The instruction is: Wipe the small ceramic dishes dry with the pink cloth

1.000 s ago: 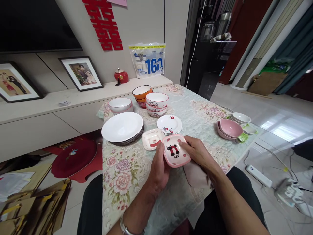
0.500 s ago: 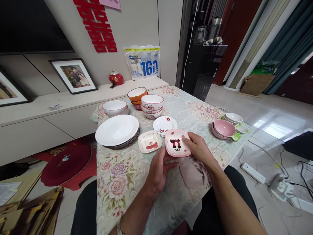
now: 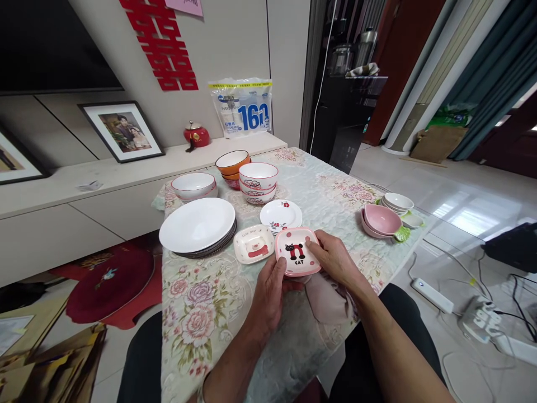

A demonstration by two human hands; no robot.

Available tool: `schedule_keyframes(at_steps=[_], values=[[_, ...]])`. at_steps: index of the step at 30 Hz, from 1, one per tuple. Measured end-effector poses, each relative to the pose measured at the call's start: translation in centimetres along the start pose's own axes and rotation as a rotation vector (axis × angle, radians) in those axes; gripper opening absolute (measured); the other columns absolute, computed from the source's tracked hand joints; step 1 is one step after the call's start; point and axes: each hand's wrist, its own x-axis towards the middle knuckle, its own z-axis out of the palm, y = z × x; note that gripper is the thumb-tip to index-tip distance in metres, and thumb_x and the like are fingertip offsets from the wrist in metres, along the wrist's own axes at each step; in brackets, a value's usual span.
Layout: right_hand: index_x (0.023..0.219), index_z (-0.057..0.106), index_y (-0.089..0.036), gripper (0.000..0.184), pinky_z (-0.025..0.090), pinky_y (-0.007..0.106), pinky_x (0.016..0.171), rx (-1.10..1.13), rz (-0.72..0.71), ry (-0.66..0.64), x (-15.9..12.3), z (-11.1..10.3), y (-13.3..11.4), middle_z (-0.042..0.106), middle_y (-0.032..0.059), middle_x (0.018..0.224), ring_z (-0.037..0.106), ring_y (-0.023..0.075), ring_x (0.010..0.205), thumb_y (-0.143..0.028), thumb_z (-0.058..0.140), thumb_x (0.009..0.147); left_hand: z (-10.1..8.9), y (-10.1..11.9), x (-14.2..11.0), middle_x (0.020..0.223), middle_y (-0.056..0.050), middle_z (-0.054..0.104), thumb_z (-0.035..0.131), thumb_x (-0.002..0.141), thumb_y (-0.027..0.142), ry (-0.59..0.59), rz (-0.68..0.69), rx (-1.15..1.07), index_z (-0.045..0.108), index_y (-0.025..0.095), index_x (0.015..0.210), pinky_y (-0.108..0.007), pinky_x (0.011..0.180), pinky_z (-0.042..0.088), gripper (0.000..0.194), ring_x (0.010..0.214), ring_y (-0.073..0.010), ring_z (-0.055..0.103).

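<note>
Between my two hands I hold a small square dish (image 3: 308, 263) with a pink rim and a black cat picture. My left hand (image 3: 272, 285) grips its lower left corner, thumb on the inside. My right hand (image 3: 335, 257) has the right edge, with the thumb on the inner face and the fingers behind. A pinkish-grey cloth (image 3: 329, 299) lies beneath my right hand, partly hidden. Just left of the held dish sits a cream dish (image 3: 254, 244) with a bear picture. Behind it are small flowered plates (image 3: 279, 212) in a stack.
On the flowered tablecloth (image 3: 197, 313) stand large white plates (image 3: 197, 224), white bowls (image 3: 193, 183), orange bowls (image 3: 232, 160) and red-rimmed bowls (image 3: 258, 174). Pink bowls (image 3: 382, 218) and small white bowls (image 3: 398, 201) are near the right edge. A plastic bag (image 3: 242, 109) stands on the cabinet behind.
The cat dish has moved slightly left and down. My left hand has closed on its lower left corner, with the thumb now over the rim. My right hand still holds the right edge.
</note>
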Motion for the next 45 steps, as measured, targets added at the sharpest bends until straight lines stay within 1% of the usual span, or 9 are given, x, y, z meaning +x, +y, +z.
schedule_keyframes(at_steps=[6, 14, 18, 23, 30, 33, 35, 41, 45], values=[[0.077, 0.057, -0.019, 0.03, 0.036, 0.024, 0.057, 0.053, 0.012, -0.064, -0.1, -0.3, -0.4, 0.063, 0.0016, 0.075, 0.052, 0.0162, 0.068, -0.042, 0.046, 0.093, 0.2, 0.0, -0.2, 0.097, -0.012, 0.075, 0.068, 0.083, 0.044, 0.011, 0.021, -0.022, 0.069, 0.014, 0.103, -0.031, 0.062, 0.056, 0.035, 0.079, -0.0244, 0.069], [0.075, 0.057, -0.018, 0.024, 0.036, 0.024, 0.056, 0.215, 0.047, -0.129, 0.0, -0.2, -0.1, 0.061, 0.0004, 0.075, 0.049, 0.0153, 0.069, -0.038, 0.053, 0.087, -0.1, 0.0, -0.1, 0.105, -0.011, 0.074, 0.063, 0.088, 0.045, -0.029, 0.04, -0.022, 0.067, 0.014, 0.109, -0.033, 0.07, 0.057, 0.038, 0.09, -0.0251, 0.069], [0.079, 0.062, -0.017, 0.024, 0.036, 0.023, 0.055, 0.265, 0.073, -0.086, 0.2, 0.1, 0.5, 0.06, 0.0009, 0.075, 0.05, 0.0158, 0.069, -0.038, 0.052, 0.086, -0.3, -0.2, 0.0, 0.113, -0.011, 0.072, 0.058, 0.092, 0.046, -0.089, 0.024, 0.03, 0.062, 0.017, 0.121, -0.036, 0.079, 0.056, 0.042, 0.096, -0.0243, 0.069], [0.078, 0.061, -0.017, 0.024, 0.035, 0.024, 0.052, 0.203, 0.071, 0.004, 0.6, -0.1, 0.6, 0.058, 0.0003, 0.068, 0.049, 0.0152, 0.062, -0.037, 0.049, 0.084, -0.5, -0.6, 0.1, 0.105, -0.012, 0.073, 0.051, 0.094, 0.053, -0.101, 0.012, 0.109, 0.066, 0.014, 0.11, -0.037, 0.084, 0.055, 0.044, 0.092, -0.0238, 0.068], [0.072, 0.056, -0.019, 0.024, 0.034, 0.025, 0.053, 0.038, 0.061, 0.039, 2.4, -1.5, 0.8, 0.057, 0.0007, 0.066, 0.05, 0.0159, 0.063, -0.039, 0.047, 0.081, -0.6, -0.6, 0.3, 0.111, -0.012, 0.07, 0.06, 0.089, 0.051, -0.09, -0.006, 0.182, 0.064, 0.016, 0.115, -0.037, 0.085, 0.054, 0.044, 0.092, -0.0222, 0.068], [0.068, 0.053, -0.02, 0.025, 0.033, 0.025, 0.052, -0.064, 0.067, 0.033, 3.9, -3.2, 1.1, 0.056, 0.0003, 0.064, 0.049, 0.015, 0.061, -0.04, 0.048, 0.081, -0.6, -0.7, 0.3, 0.115, -0.014, 0.07, 0.064, 0.086, 0.051, -0.072, -0.016, 0.191, 0.063, 0.015, 0.117, -0.038, 0.085, 0.054, 0.047, 0.091, -0.0224, 0.069], [0.065, 0.051, -0.02, 0.025, 0.033, 0.025, 0.053, -0.148, 0.078, 0.03, 5.2, -5.0, 1.3, 0.057, 0.0004, 0.063, 0.051, 0.0147, 0.061, -0.039, 0.05, 0.081, -0.6, -0.7, 0.3, 0.116, -0.015, 0.07, 0.064, 0.086, 0.052, -0.062, -0.023, 0.194, 0.063, 0.015, 0.118, -0.038, 0.084, 0.054, 0.049, 0.09, -0.0222, 0.069], [0.065, 0.057, -0.02, 0.023, 0.033, 0.028, 0.055, -0.462, 0.18, 0.116, 10.6, -12.8, 2.6, 0.06, 0.0031, 0.063, 0.054, 0.0163, 0.059, -0.035, 0.054, 0.082, -0.6, -0.5, 0.3, 0.114, -0.015, 0.071, 0.064, 0.084, 0.054, -0.048, -0.045, 0.202, 0.064, 0.015, 0.116, -0.039, 0.084, 0.054, 0.05, 0.09, -0.0228, 0.069], [0.079, 0.068, -0.018, 0.024, 0.035, 0.031, 0.059, -0.651, 0.266, 0.202, 14.5, -16.9, 4.0, 0.068, 0.0101, 0.075, 0.061, 0.0233, 0.071, -0.037, 0.054, 0.084, -0.6, -0.4, 0.3, 0.114, -0.014, 0.07, 0.062, 0.086, 0.054, -0.055, -0.06, 0.214, 0.064, 0.016, 0.116, -0.04, 0.087, 0.054, 0.048, 0.092, -0.0228, 0.069]])
